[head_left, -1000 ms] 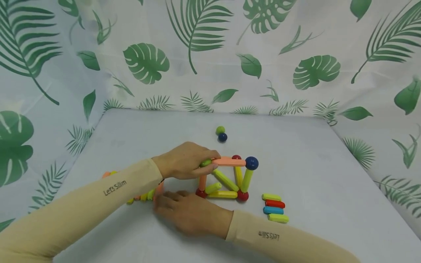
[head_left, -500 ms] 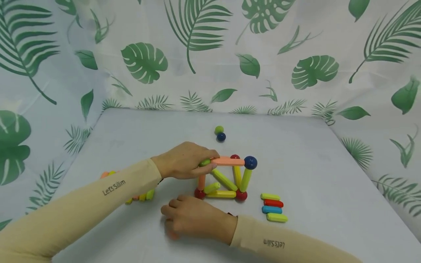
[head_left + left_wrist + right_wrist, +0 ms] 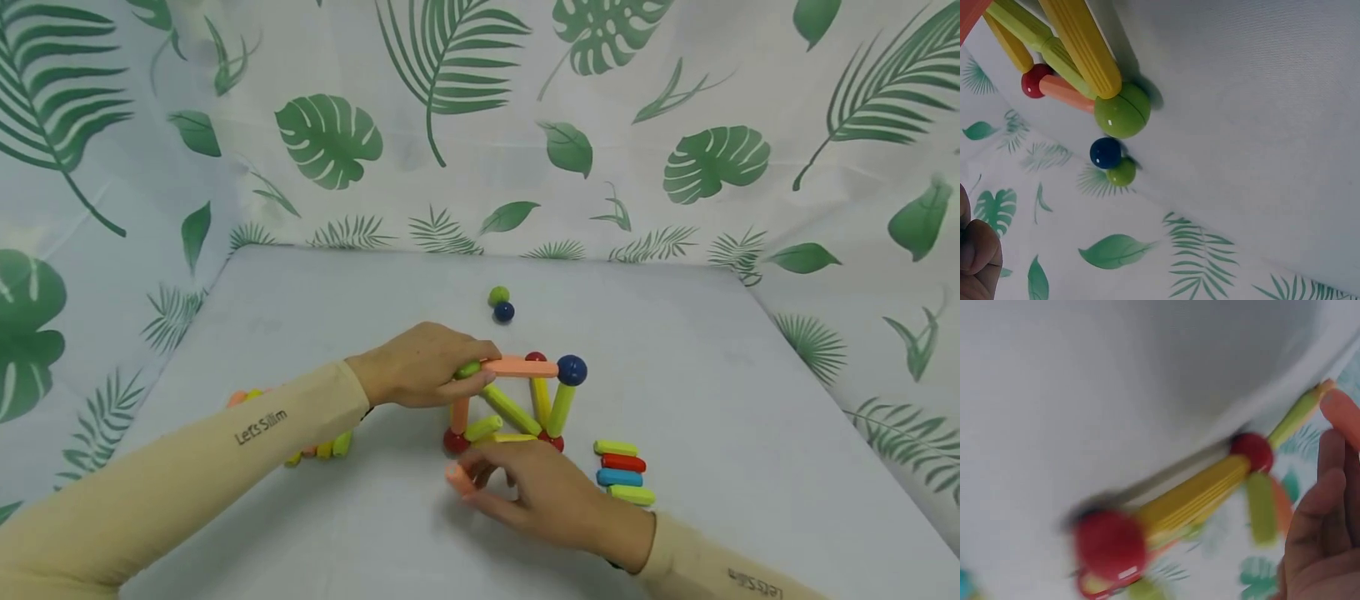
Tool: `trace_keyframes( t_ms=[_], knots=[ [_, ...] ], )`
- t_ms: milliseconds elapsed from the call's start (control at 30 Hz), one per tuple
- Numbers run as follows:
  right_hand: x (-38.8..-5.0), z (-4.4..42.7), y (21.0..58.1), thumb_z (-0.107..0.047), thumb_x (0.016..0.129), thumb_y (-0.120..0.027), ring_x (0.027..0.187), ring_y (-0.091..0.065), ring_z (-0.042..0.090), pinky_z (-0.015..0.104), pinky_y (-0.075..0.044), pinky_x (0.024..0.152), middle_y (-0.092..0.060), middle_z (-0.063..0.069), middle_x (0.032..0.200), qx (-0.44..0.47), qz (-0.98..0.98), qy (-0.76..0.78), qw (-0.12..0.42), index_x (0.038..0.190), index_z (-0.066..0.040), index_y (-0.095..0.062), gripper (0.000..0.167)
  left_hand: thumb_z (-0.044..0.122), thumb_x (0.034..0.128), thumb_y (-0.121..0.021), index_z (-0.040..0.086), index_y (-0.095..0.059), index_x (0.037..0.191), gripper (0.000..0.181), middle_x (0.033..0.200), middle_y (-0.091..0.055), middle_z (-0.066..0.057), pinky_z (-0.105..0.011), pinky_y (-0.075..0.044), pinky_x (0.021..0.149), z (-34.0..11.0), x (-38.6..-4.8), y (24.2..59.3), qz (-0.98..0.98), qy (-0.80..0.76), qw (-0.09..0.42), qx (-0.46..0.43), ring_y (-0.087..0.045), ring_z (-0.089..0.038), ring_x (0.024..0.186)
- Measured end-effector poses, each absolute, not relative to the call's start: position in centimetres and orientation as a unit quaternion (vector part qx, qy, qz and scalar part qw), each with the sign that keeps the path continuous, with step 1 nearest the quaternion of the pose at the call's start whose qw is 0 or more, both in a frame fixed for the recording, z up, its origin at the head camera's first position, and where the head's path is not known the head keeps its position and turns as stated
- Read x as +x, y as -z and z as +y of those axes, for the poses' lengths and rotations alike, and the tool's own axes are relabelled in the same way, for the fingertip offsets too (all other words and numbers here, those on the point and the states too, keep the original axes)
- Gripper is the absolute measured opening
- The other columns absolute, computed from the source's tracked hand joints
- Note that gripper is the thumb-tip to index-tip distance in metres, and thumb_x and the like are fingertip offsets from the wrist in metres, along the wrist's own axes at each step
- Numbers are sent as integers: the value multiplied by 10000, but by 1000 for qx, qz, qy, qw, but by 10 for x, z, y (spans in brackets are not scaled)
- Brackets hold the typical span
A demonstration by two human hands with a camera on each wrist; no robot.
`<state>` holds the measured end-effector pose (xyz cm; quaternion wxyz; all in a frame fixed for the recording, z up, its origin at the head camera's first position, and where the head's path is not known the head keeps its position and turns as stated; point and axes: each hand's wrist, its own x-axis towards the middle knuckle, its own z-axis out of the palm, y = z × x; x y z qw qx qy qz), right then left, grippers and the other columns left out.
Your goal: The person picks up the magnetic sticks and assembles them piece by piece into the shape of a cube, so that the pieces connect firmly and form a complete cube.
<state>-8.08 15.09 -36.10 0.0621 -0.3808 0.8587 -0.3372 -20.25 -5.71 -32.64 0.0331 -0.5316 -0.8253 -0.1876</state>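
Your left hand (image 3: 420,367) pinches a faceted orange rod (image 3: 522,367) at its round green ball (image 3: 468,369); your right hand (image 3: 551,493) pinches a blunt-ended orange stick (image 3: 458,479).

Leaf-printed cloth walls (image 3: 465,185) around a table (image 3: 667,350) form a booth.

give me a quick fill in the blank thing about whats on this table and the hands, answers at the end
The left hand holds the frame at a ____ ball.
The hand pinching a loose orange stick is the person's ____ one.
The row of sticks at the right in the head view numbers ____.
Of the two loose balls behind the frame, the nearer is dark ____.

Missing words: green; right; four; blue
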Motion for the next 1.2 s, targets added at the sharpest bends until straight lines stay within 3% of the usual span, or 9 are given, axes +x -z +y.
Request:
trace_keyframes(
  t_ms=[100,233,400,467,667,800,1200],
  knots=[
    [-81,168,359,-213,936,-760,874,-680,32,288,-527,638,-712,-153,1004,-308,859,408,9,1145,-203,-563,287,329,1042,-520,170,-656,1183,252,853,-609,112,-266,-468,696,-57,-203,327,-829,185,29,-527,-532,-56,701],
    [-83,181,357,-63,903,-771,723,-658,64,285,-526,586,-725,-92,902,-264,853,439,-100,1018,-128,-485,315,319,1042,-521,174,-661,1172,240,838,-605,122,-264,-470,697,-56,-203,326,-831,184,23,-525,-532,-53,696],
    [-92,183,356,-7,891,-763,642,-594,75,271,-504,551,-590,-108,758,-254,846,434,-178,843,-141,-475,322,304,1040,-520,175,-655,1144,214,805,-582,124,-263,-466,686,-56,-203,325,-833,184,18,-522,-524,-57,682],
    [-95,182,358,-3,882,-771,661,-591,83,266,-496,548,-525,-91,737,-247,847,432,-186,804,-151,-473,342,300,1039,-520,178,-656,1137,208,800,-579,126,-264,-466,680,-57,-203,326,-833,186,18,-521,-523,-57,679],
    [-97,179,364,-14,889,-763,685,-588,106,275,-503,540,-553,-53,807,-222,851,439,-184,767,-141,-434,373,307,1043,-518,181,-658,1149,217,830,-599,128,-266,-471,691,-56,-203,327,-831,193,16,-521,-530,-55,698],
    [-98,181,366,-26,895,-763,645,-564,95,249,-489,530,-518,-48,759,-215,855,432,-189,758,-141,-424,382,309,1041,-521,178,-660,1149,220,825,-596,127,-263,-471,691,-56,-203,326,-831,193,17,-521,-529,-54,698],
    [-95,188,369,-135,935,-744,538,-548,84,248,-412,463,-669,-74,864,-191,856,458,-146,779,-142,-434,346,315,1042,-527,169,-641,1183,233,839,-614,124,-265,-477,686,-56,-201,325,-834,194,14,-517,-538,-59,689]
  ],
)
